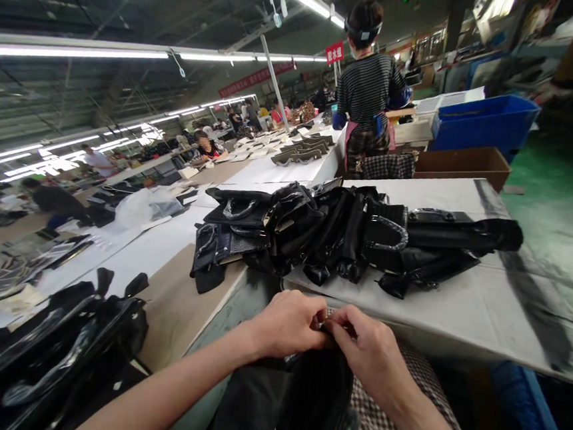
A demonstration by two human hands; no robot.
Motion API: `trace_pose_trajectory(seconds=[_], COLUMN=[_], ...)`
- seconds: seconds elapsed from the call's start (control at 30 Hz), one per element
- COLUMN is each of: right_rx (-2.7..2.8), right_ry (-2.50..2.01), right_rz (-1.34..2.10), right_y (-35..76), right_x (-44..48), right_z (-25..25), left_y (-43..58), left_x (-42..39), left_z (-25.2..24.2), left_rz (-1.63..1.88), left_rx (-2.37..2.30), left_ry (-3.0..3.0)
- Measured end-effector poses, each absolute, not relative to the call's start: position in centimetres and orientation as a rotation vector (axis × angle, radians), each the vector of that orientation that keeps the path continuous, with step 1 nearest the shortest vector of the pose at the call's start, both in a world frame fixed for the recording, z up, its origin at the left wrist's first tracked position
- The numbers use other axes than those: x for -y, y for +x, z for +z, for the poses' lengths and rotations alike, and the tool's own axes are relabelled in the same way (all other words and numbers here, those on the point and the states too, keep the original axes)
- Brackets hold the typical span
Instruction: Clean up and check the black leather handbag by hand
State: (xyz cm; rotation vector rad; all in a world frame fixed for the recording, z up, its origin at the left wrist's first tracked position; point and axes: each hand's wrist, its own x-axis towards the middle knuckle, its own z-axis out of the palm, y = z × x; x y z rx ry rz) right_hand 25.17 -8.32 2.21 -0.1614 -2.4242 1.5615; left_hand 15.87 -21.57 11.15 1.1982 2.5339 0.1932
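Note:
A black handbag [295,403] rests on my lap, over a checked cloth [379,417]. My left hand [292,322] pinches the top end of the bag with curled fingers. Right beside it, my right hand [360,338] pinches the same edge, thumb and fingertips pressed together. The fingertips of both hands nearly meet, and the small part between them is hidden. Just beyond my hands, a heap of black handbags [315,231] with plastic-wrapped handles lies on the white-covered table [448,316].
More black bags [54,348] are piled at the lower left. A co-worker [368,88] in a striped top stands ahead, back turned. Behind the table on the right are a cardboard box [464,165] and a blue bin [485,122]. A clear plastic bag [146,208] lies on the left-hand table.

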Motion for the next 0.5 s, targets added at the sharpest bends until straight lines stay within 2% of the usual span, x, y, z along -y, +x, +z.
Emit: trace_pose_trajectory(seconds=[0.13,0.27,0.33,0.5], right_rx=[2.35,1.949,1.843,2.143], right_ry=[-0.194,-0.3,-0.334,-0.288], right_rz=[1.614,2.116,2.241,1.869], right_y=[25.0,25.1,26.1,29.9], right_x=[7.6,6.5,6.6,10.2], right_z=[1.8,2.2,2.8,3.1], left_y=[16.1,16.9,16.9,15.6], left_x=[20.6,21.1,21.3,20.9], left_z=[8.9,8.3,8.4,8.7], left_rz=[0.247,0.261,0.254,0.225], left_rx=[-2.602,-2.711,-2.757,-2.814], left_ry=[1.224,1.15,1.096,0.991])
